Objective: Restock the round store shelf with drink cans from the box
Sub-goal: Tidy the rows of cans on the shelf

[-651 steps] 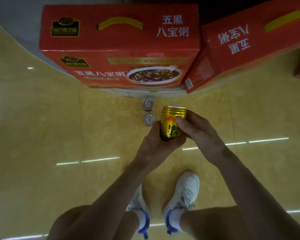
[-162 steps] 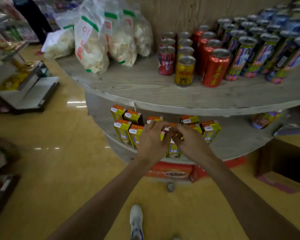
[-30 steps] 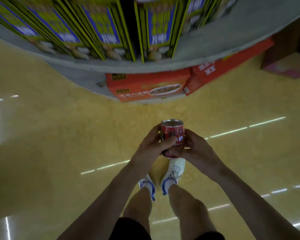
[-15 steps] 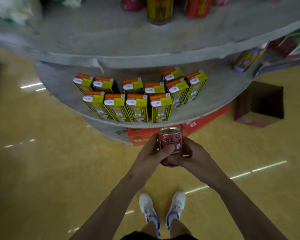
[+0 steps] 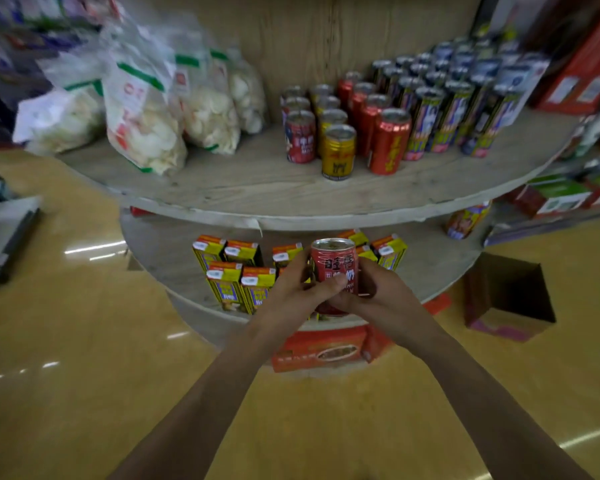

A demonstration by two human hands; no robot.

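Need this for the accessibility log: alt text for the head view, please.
Both hands, left hand and right hand, hold a short red drink can upright before a round wooden two-tier shelf; cans and snack bags fill its top tier, yellow cartons the lower.

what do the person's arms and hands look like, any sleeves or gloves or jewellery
Both arms are bare up to the bottom edge of the picture, with no sleeve in view. The left hand and the right hand wear no gloves, and no watch, wristband or ring shows on either.
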